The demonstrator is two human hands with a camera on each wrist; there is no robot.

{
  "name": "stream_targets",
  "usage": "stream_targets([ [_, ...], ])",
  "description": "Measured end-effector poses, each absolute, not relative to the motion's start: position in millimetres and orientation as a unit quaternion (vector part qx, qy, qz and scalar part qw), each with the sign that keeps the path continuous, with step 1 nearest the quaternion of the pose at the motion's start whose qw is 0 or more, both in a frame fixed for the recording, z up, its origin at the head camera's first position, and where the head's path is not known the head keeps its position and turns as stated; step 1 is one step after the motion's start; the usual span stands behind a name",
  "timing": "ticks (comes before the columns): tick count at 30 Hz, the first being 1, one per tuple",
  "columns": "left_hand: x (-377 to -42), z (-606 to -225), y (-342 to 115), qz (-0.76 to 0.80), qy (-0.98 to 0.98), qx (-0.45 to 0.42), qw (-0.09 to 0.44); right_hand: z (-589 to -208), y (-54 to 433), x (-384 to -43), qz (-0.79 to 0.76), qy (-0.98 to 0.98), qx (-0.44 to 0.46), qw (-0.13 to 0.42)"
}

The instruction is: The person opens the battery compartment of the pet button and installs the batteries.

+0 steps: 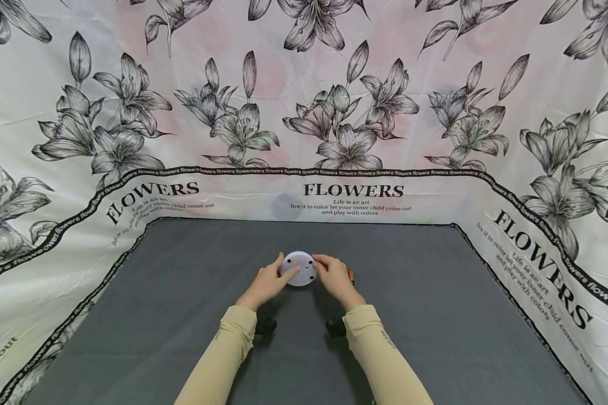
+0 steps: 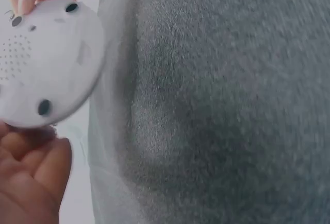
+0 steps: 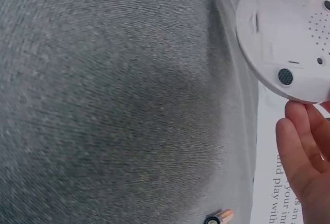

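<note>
Between both hands, over the grey cloth, is a round white plastic device (image 1: 299, 269). Its flat underside shows dark round rubber feet, a patch of small speaker-like holes and a rectangular cover outline, clearest in the right wrist view. My left hand (image 1: 266, 282) grips the left edge, thumb lying across the underside. On the opposite edge, my right hand (image 1: 335, 280) holds it with thumb and fingers. The side facing away is hidden. Just right of the right hand lies an orange-and-black battery (image 1: 352, 276), partly visible in the right wrist view too.
Dark grey cloth (image 1: 436, 337) covers the work surface. Behind it and along both sides rises a white fabric (image 1: 334, 152) printed with flowers and lettering. Black wrist-worn pieces (image 1: 266, 326) sit beneath the cuffs of the beige sleeves (image 1: 218, 360).
</note>
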State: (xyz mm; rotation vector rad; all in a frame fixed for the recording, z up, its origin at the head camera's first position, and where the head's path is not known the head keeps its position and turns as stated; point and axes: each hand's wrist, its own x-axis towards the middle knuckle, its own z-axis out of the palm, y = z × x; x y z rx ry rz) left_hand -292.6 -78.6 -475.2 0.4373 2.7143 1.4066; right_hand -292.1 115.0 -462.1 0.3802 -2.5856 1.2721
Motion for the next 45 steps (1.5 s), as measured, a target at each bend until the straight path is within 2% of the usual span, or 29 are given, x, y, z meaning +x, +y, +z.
stream_targets([
  [12,-288.3,-481.7,-82.2,0.463,0.854,0.235,0.025,-459.1,115.5,-293.3,0.422,-0.895,0.111,0.092],
  [23,-289.9,-499.5,-83.9,0.465,0.853,0.238,0.014,-469.5,112.5,-290.2,0.422,-0.901,0.089,0.047],
  [37,-288.9,-503.8,-87.0,0.481,0.847,0.222,0.050,-476.6,111.2,-291.3,0.424,-0.901,0.093,0.017],
  [42,-290.9,-506.2,-86.2,0.483,0.847,0.218,0.047,-476.3,113.5,-286.9,0.417,-0.900,0.121,0.034],
  [45,-291.9,-506.7,-86.1,0.481,0.848,0.222,0.036,-474.2,113.4,-281.3,0.386,-0.907,0.154,0.071],
])
